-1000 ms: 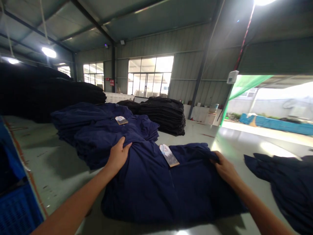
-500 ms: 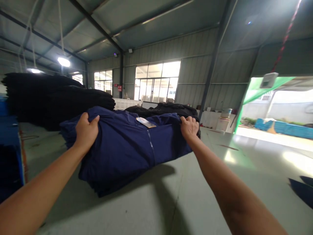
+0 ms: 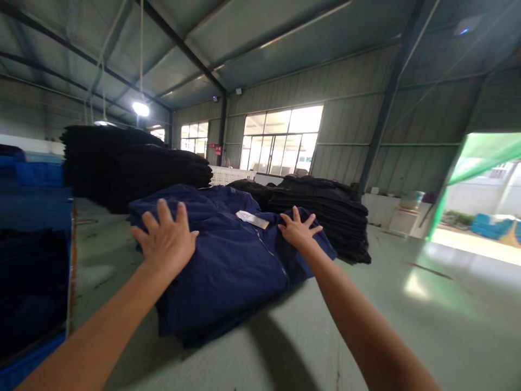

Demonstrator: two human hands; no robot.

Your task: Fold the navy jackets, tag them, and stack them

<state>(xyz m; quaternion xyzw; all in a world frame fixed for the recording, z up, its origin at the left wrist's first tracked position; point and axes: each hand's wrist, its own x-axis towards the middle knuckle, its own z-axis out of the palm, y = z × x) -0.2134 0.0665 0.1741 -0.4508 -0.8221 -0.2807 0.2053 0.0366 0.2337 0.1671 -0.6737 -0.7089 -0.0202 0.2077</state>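
Note:
A stack of folded navy jackets (image 3: 228, 266) lies on the pale green table (image 3: 366, 326) in front of me. The top one has a front zipper (image 3: 266, 244) and a white paper tag (image 3: 252, 219) near the collar. My left hand (image 3: 169, 239), fingers spread, rests over the left part of the top jacket. On its right part, beside the tag, my right hand (image 3: 300, 228) is likewise spread flat. Neither hand grips the cloth.
Behind the jackets stands a stack of black garments (image 3: 321, 217). A taller black pile (image 3: 122, 168) rises at the back left. Left of the table edge is a blue bin (image 3: 36, 347) with dark cloth. A white perforated crate (image 3: 232, 176) stands farther back.
Both hands have let go of the top jacket's edges and opened, fingers spread over it. The jacket now lies flatter on the stack. My view has turned left.

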